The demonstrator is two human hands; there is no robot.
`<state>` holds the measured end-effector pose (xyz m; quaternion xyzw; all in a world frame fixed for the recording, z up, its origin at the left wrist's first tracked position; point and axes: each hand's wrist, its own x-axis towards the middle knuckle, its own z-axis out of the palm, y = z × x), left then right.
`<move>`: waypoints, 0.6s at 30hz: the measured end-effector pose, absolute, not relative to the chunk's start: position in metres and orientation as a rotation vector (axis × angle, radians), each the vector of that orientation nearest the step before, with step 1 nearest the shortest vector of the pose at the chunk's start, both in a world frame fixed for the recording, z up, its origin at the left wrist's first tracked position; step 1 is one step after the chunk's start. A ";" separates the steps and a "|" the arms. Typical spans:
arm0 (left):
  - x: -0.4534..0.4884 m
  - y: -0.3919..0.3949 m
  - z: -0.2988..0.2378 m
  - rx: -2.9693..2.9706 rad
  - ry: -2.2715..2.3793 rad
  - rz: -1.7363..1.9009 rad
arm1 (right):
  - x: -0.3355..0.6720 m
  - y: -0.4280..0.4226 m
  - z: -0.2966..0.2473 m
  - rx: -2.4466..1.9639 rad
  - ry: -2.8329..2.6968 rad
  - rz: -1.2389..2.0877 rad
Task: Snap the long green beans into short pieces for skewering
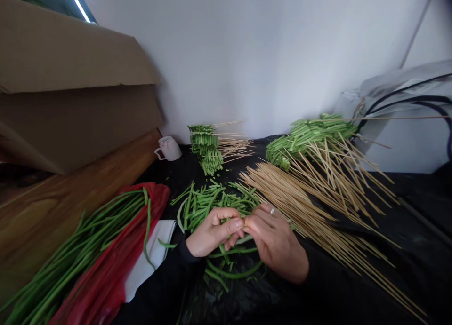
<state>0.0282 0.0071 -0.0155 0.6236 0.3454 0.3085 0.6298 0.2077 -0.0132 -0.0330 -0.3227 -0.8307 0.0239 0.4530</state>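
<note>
A plain white wall (254, 52) stretched across the far side. Below it a glossy black plastic sheet (247, 299) covered the work surface. A large brown cardboard box (81, 122) stood at the far left, over a brown wood-grained tabletop (31, 221). At the near left, long, thin green beans (102, 226) lay partly in a red plastic bag (90, 289), with a flat white sheet (155, 247) just to its right. A whitish bag with dark handles (395, 144) stood at the far right.

A fan of bare, pale wooden sticks (310, 217) spread from the centre toward the near right. Beyond it lay a broad stack of green bean pieces threaded on sticks (314, 134); a smaller threaded green stack (206, 148) lay at far centre, its sticks pointing right.

A loose heap of short, cut green bean pieces (205, 200) lay at the centre, mostly just beyond the hands. Over its near edge, the left hand (219, 231) and the right hand (273, 240) met at curled fingertips; whether either gripped anything could not be told. A small white mug (170, 148) leaned, tilted, at far left of centre. The right hand wore a silver-coloured ring (271, 211).
</note>
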 end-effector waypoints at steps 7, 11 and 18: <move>0.030 0.014 -0.020 1.205 0.652 0.988 | 0.208 -0.014 -0.036 -0.788 -1.891 0.242; 0.027 0.018 -0.019 1.307 0.794 1.071 | 0.210 -0.013 -0.037 -0.864 -1.911 0.302; 0.034 0.012 -0.012 1.719 1.095 1.038 | 0.210 -0.010 -0.044 -0.933 -2.040 0.240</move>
